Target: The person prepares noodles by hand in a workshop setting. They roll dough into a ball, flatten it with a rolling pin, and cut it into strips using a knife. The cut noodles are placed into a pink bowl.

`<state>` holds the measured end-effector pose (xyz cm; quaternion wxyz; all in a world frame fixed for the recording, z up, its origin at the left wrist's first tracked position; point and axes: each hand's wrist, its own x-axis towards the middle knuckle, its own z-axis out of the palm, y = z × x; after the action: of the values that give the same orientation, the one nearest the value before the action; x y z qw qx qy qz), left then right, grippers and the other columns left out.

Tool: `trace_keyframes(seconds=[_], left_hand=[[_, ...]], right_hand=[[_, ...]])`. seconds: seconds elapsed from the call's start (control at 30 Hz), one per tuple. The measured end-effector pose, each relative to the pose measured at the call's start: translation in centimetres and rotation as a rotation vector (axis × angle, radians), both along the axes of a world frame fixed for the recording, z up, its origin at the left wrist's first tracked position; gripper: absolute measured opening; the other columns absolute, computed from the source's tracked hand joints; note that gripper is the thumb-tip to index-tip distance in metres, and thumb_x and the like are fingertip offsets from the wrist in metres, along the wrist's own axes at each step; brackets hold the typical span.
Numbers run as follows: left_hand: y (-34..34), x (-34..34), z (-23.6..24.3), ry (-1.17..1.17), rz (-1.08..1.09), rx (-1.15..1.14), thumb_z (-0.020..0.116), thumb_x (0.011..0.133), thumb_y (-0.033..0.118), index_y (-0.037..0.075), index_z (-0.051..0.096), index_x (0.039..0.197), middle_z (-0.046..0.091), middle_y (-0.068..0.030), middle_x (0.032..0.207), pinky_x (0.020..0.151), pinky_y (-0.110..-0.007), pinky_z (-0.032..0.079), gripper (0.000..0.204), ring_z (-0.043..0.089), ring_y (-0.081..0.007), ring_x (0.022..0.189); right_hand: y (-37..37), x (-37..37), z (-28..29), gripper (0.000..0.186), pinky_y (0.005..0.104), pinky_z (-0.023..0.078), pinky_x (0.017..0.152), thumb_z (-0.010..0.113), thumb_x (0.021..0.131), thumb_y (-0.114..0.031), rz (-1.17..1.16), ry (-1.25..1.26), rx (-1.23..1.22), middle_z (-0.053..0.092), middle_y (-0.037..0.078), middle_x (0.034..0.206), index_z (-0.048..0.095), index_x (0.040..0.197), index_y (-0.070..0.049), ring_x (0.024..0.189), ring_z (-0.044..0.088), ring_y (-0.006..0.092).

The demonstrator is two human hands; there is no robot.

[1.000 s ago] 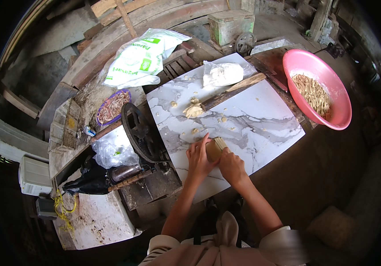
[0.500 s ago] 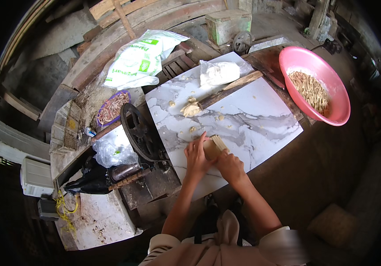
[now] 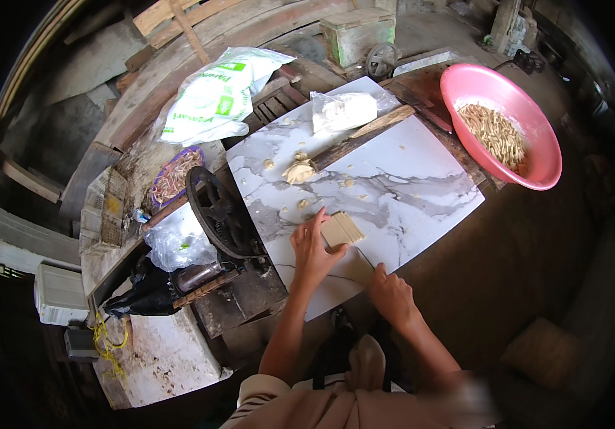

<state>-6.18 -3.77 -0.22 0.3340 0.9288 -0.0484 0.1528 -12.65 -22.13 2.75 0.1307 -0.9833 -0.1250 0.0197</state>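
Observation:
A flat, pale slab of dough (image 3: 337, 229) lies on the marble-patterned board, its right part cut into narrow strips. My left hand (image 3: 311, 250) steadies the slab from the left, with the index finger at its far corner and the thumb at its near edge. My right hand (image 3: 393, 297) is closed around a knife (image 3: 366, 259), apart from the slab and close to the board's front edge. The blade is thin and partly blends into the board; the handle is hidden in my fist. Dough scraps (image 3: 299, 171) sit farther back by a wooden stick (image 3: 364, 141).
The marble-patterned board (image 3: 422, 171) also bears a plastic bag of white powder (image 3: 343, 113). A pink basin (image 3: 547, 154) of cut strips stands right. At left are a hand-wheel machine (image 3: 211, 214), a purple-rimmed basket (image 3: 177, 175) and a large white sack (image 3: 211, 100).
My right hand has drawn back toward me and right, away from the dough, baring the knife blade. My left hand stays at the slab. The whole view has shifted slightly.

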Motion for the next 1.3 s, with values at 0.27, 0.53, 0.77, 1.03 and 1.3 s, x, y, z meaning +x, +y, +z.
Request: trace_keyframes(seconds=[0.27,0.53,0.77,1.03,1.3], left_hand=[[0.8,-0.4,0.1,-0.003,-0.02,-0.023,0.08,0.066,0.032,0.01,0.032,0.141,0.053,-0.0058,0.123,0.097,-0.048,0.029,0.093,0.045,-0.0273,0.114],[1.3,-0.7,0.1,0.003,-0.045,-0.065,0.081,0.066,0.03,0.007,0.03,0.142,0.053,-0.0072,0.124,0.098,-0.046,0.03,0.094,0.046,-0.0267,0.115],[1.2,-0.9,0.2,-0.013,-0.028,-0.082,0.082,0.065,0.027,0.008,0.031,0.142,0.052,-0.0064,0.125,0.099,-0.044,0.029,0.094,0.044,-0.0273,0.116],[0.8,-0.5,0.3,0.017,-0.014,-0.069,0.081,0.065,0.028,0.011,0.032,0.142,0.053,-0.0005,0.127,0.101,-0.043,0.026,0.093,0.043,-0.0255,0.116],[0.7,-0.5,-0.1,0.009,0.01,-0.049,0.082,0.062,0.026,0.011,0.031,0.142,0.054,0.0001,0.127,0.1,-0.044,0.025,0.096,0.043,-0.0248,0.116]], right_hand=[[2.2,2.8,2.1,0.036,0.0438,0.053,0.049,0.051,0.088,-0.017,-0.002,0.02,0.088,0.062,0.018,0.067,0.047,0.116,0.006,0.058,0.065,0.0345],[5.4,5.9,0.4,0.035,0.0419,0.054,0.051,0.058,0.084,-0.016,0.032,-0.072,0.04,0.062,0.017,0.071,0.045,0.107,0.007,0.064,0.066,0.0338],[5.8,6.1,1.1,0.029,0.0419,0.055,0.056,0.059,0.084,-0.015,0.015,0.014,0.01,0.064,0.017,0.074,0.046,0.1,0.004,0.068,0.067,0.0338],[7.0,7.1,1.5,0.021,0.0403,0.057,0.063,0.059,0.082,-0.011,-0.061,0.194,0.058,0.067,0.019,0.082,0.049,0.095,0.001,0.081,0.069,0.0341],[6.5,6.8,1.6,0.021,0.0443,0.056,0.066,0.057,0.084,-0.013,-0.065,0.237,0.078,0.066,0.021,0.084,0.05,0.097,0.003,0.081,0.068,0.0373]])
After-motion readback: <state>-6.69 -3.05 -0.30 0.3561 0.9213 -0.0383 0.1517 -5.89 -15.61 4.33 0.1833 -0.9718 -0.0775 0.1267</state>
